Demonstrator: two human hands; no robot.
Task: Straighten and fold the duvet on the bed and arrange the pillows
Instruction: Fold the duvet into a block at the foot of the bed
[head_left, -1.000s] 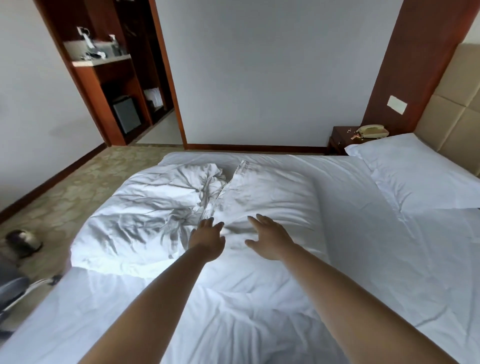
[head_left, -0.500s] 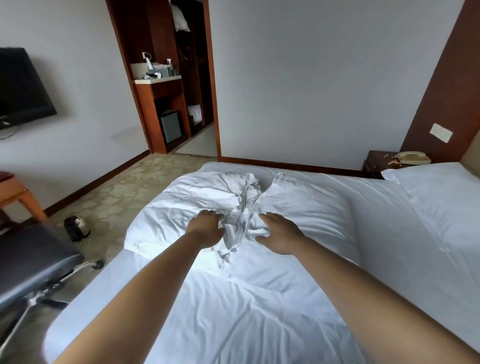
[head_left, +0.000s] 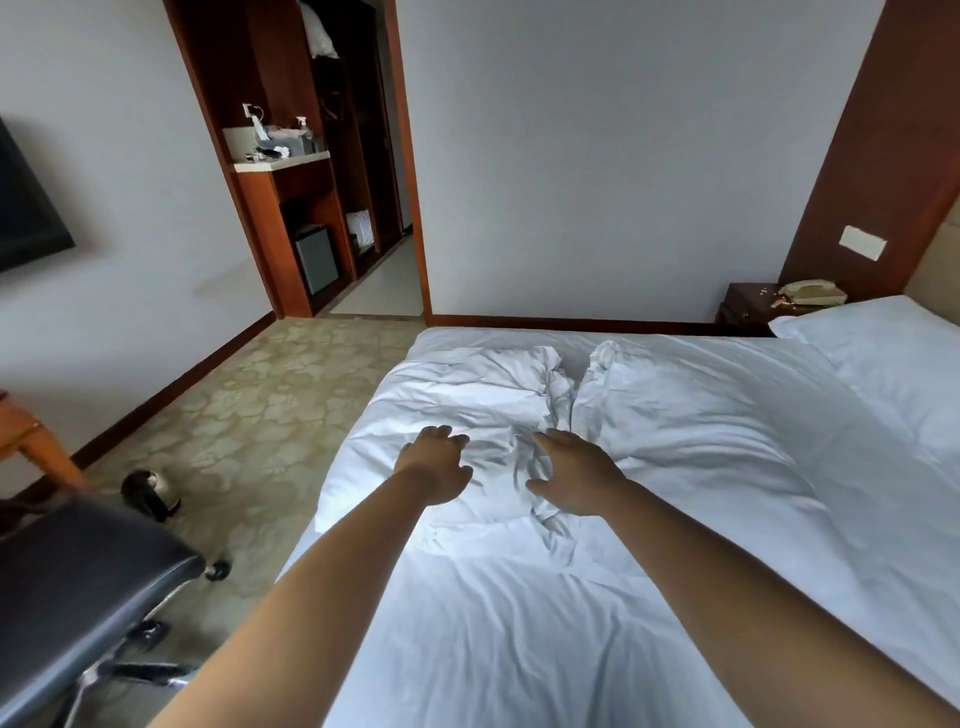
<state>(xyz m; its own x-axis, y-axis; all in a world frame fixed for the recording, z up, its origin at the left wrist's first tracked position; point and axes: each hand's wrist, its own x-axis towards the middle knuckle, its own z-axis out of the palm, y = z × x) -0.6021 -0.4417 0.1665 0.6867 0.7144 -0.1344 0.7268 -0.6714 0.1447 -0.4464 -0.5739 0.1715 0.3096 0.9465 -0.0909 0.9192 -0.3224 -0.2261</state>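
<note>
A white duvet (head_left: 457, 395) lies crumpled at the foot of the bed (head_left: 519, 649), bunched into a wrinkled ridge down its middle. Both my arms reach out over it. My left hand (head_left: 434, 462) rests flat on the left lump with fingers spread. My right hand (head_left: 574, 475) lies just right of the ridge, palm down, fingers apart, holding nothing. A white pillow (head_left: 883, 358) lies at the head of the bed on the far right.
A black office chair (head_left: 78, 582) stands close at the lower left. A dark kettle (head_left: 150, 491) sits on the patterned floor. A nightstand (head_left: 748, 306) with a telephone (head_left: 810, 291) stands beyond the pillow. A wooden closet (head_left: 296, 171) and a doorway are at the back.
Half a second ago both hands were clenched on the bunched ridge of the duvet. Now they have let go and lie open on the fabric, farther apart. The view has shifted slightly.
</note>
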